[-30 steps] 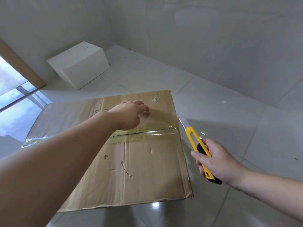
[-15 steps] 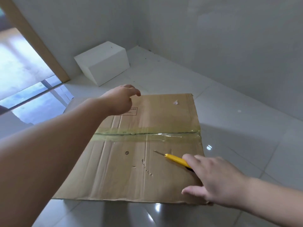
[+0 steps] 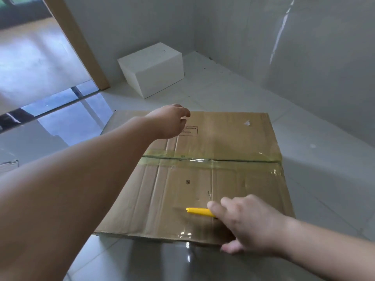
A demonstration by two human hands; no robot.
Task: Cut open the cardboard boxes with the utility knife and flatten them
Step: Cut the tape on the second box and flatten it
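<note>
Our right hand (image 3: 246, 225) has lowered the yellow plastic utility knife (image 3: 199, 211) onto the flattened brown cardboard box (image 3: 233, 138), fingers pinching its handle; our left hand (image 3: 169, 122), fingers loosely curled, reaches toward 12 o'clock.

Matt cardboard, glossy tape and tile.
You see creased brown cardboard (image 3: 203, 179), shiny clear tape (image 3: 203, 162), yellow plastic knife (image 3: 199, 211), polished floor tiles (image 3: 324, 179).

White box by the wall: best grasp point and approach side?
Take the white box with two hands on its opposite short end faces, coming from above its near side. It sits closed and flat on the floor; no handles or open flaps show, and its back faces the wall.
</note>
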